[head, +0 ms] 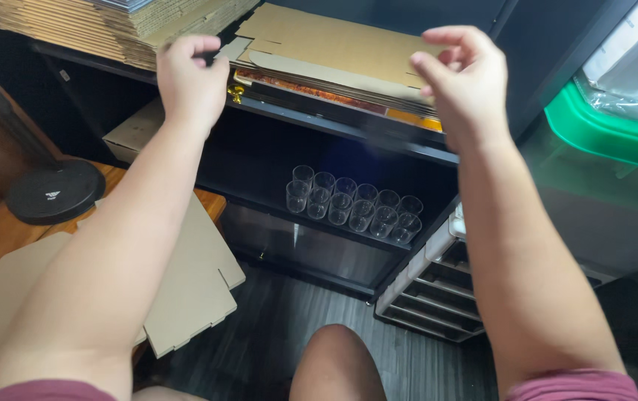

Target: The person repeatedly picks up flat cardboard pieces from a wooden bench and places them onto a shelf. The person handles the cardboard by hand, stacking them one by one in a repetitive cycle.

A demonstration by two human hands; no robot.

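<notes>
Overhead, left hand [189, 82] and right hand [464, 82] each pinch one flat cardboard sheet [334, 46].

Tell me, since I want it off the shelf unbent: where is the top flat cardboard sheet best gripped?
Probably at its two near corners, coming from the front. The flat cardboard sheet lies level on a stack, its near edge overhanging the dark shelf, so fingers can slip under there. The left hand and right hand already pinch those ends, set wide apart, which should limit sagging.
</notes>
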